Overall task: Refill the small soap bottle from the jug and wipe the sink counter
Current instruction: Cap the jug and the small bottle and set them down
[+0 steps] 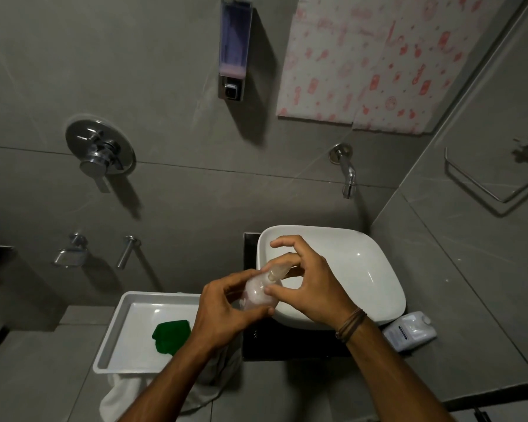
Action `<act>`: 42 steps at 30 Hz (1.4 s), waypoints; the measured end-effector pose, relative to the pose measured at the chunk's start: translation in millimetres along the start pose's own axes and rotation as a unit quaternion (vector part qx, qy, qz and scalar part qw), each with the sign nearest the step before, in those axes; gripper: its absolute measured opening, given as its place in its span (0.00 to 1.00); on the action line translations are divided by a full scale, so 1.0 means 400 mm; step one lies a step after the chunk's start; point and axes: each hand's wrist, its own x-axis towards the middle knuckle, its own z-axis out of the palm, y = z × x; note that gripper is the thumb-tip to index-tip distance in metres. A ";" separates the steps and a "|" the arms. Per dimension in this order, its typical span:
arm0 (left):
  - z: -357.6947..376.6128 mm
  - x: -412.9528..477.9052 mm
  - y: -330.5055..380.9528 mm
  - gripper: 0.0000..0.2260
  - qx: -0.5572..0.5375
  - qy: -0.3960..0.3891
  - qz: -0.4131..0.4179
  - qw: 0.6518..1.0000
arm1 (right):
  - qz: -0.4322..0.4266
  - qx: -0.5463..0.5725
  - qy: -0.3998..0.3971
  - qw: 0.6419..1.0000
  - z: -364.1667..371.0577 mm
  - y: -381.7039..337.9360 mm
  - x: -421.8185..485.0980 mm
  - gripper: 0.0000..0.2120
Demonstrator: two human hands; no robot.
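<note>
A small clear soap bottle point(258, 292) with pale pink liquid is held over the left rim of the white sink basin point(363, 269). My left hand point(226, 312) grips the bottle's body from the left. My right hand point(308, 278) pinches the bottle's pump cap between thumb and fingers. The white jug point(410, 330) lies on the dark counter point(287, 342) to the right of the basin, partly hidden by my right forearm. A green cloth point(171, 333) sits in a white tray point(125, 309) to the left.
A wall soap dispenser point(233, 47) hangs above. A wall tap point(346, 172) points down over the basin. A chrome mixer handle point(99, 153) is on the left wall. A white towel point(119, 394) hangs below the tray. A towel ring point(485, 184) is on the right wall.
</note>
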 end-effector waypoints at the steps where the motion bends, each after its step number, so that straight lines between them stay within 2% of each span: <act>1: 0.002 0.001 -0.002 0.30 0.002 0.000 0.000 1.000 | 0.003 -0.011 -0.004 1.000 -0.001 -0.001 0.004 0.35; 6: 0.006 0.003 -0.019 0.30 0.002 -0.002 -0.010 1.000 | -0.004 -0.049 0.025 0.998 0.010 -0.017 0.014 0.35; 9: 0.005 0.005 -0.021 0.29 -0.004 -0.003 -0.009 1.000 | -0.013 -0.019 -0.016 1.000 0.000 -0.011 0.010 0.39; 11: 0.001 0.007 -0.019 0.29 -0.009 -0.001 -0.008 1.000 | -0.010 0.009 -0.034 0.999 -0.007 0.000 0.007 0.37; 16: 0.001 0.016 -0.021 0.30 -0.013 -0.005 0.000 1.000 | -0.027 -0.028 0.054 0.998 0.022 -0.016 -0.004 0.29; 19: -0.002 0.020 -0.023 0.29 -0.012 -0.010 0.005 1.000 | -0.022 -0.042 0.085 0.995 0.041 -0.019 -0.011 0.29; 22: -0.010 0.022 -0.027 0.29 -0.008 -0.031 0.006 0.999 | -0.025 -0.017 0.007 1.000 0.008 -0.018 -0.008 0.37; 24: -0.017 0.027 -0.032 0.30 -0.009 -0.042 0.002 0.999 | -0.030 0.000 -0.058 0.998 -0.035 -0.017 0.001 0.36; 27: -0.021 0.033 -0.044 0.30 -0.006 -0.048 0.002 0.999 | -0.037 -0.074 -0.072 0.994 -0.084 -0.029 0.015 0.24; 32: -0.009 0.036 -0.055 0.31 -0.002 -0.040 0.009 0.999 | -0.047 -0.226 -0.043 0.972 -0.086 -0.063 0.023 0.24; 42: 0.005 0.033 -0.072 0.30 -0.011 -0.024 0.011 1.000 | -0.002 -0.256 -0.014 0.966 -0.007 -0.086 0.000 0.21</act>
